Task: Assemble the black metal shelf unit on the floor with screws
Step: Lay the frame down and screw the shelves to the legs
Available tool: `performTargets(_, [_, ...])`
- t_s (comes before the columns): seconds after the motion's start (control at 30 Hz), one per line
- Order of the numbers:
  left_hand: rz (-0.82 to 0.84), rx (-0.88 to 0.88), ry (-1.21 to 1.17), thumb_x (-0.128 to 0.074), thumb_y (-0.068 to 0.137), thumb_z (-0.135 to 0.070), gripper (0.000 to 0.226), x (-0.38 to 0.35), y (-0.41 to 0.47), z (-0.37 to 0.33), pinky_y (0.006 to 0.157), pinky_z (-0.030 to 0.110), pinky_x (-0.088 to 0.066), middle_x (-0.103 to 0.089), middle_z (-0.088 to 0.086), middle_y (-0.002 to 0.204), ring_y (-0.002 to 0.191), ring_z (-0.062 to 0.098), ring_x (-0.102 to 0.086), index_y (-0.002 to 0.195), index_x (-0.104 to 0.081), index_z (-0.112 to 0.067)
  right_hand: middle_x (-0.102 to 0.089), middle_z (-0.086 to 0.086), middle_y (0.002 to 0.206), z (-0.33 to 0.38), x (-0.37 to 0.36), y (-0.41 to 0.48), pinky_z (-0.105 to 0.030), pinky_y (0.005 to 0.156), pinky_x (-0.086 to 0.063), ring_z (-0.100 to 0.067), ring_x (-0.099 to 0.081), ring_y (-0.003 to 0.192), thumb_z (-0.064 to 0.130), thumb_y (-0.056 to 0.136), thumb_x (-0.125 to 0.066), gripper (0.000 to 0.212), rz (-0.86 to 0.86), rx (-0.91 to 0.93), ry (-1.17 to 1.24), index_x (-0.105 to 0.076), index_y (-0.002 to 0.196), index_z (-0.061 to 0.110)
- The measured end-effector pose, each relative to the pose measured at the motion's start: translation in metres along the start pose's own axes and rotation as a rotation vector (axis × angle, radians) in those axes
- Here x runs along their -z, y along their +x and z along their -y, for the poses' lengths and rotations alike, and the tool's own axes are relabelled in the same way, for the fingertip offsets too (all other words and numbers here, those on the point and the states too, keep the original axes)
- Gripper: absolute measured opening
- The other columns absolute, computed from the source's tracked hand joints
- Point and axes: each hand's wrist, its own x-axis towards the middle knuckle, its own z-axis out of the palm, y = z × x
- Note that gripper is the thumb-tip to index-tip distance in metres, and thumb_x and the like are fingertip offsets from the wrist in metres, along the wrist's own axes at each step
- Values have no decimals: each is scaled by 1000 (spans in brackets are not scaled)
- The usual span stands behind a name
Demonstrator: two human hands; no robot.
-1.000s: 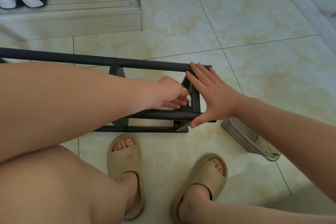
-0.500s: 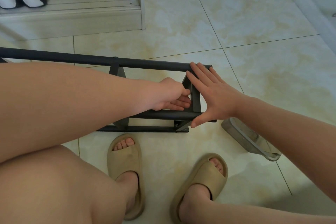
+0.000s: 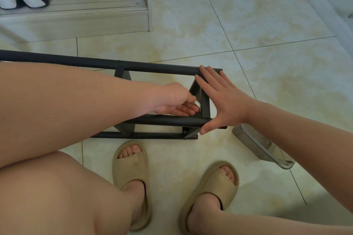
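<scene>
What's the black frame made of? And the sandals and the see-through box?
Black shelf frame: likely metal, matte black paint; thin round tubes, screwed brackets.
Beige slide sandals: probably moulded foam, one thick matte piece.
Clear box: seems plastic, see-through, slightly cloudy.

The cream tile floor (image 3: 267, 25) carries the black metal shelf frame (image 3: 152, 67), which lies under the left hand (image 3: 172, 99) and the right hand (image 3: 227, 99). A clear plastic container (image 3: 254, 143) lies just right of the right hand's thumb, two tan slippers (image 3: 131, 168) stand nearer the person than both hands, and a pale cabinet (image 3: 76, 21) stands beyond the left hand
</scene>
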Motion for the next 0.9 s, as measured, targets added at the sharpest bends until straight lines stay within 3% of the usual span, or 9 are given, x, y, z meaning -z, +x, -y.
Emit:
performTargets(0.27, [55, -26, 189, -51, 104, -15, 12, 9, -4, 0, 86, 31, -56, -74, 5, 87, 80, 16, -69, 97, -60, -13, 31, -6, 164, 0, 0, 0, -42, 123, 15, -22, 30, 151, 106, 52, -37, 150, 6, -3, 10, 15, 160, 15])
performTargets(0.4, [84, -34, 318, -51, 104, -17, 16, 12, -8, 0, 74, 25, -52, -75, 2, 92, 81, 12, -69, 94, -63, -14, 32, -6, 164, 0, 1, 0, -40, 122, 17, -21, 31, 151, 106, 51, -37, 151, 5, -2, 18, 14, 160, 15])
performTargets(0.7, [121, -109, 525, -54, 102, -13, 24, 12, -11, 3, 92, 34, -50, -72, 7, 99, 91, 18, -64, 81, -65, -19, 34, -4, 163, 0, 1, 0, -40, 122, 17, -20, 33, 149, 107, 51, -34, 151, 10, -4, 16, 16, 160, 16])
performTargets(0.9, [157, -146, 686, -56, 101, -16, 27, 8, -17, -1, 75, 28, -40, -59, -6, 73, 72, 9, -52, 75, -62, -24, 32, -5, 164, 0, 0, 0, -40, 122, 17, -20, 32, 150, 107, 51, -34, 151, 2, -2, 14, 15, 160, 15])
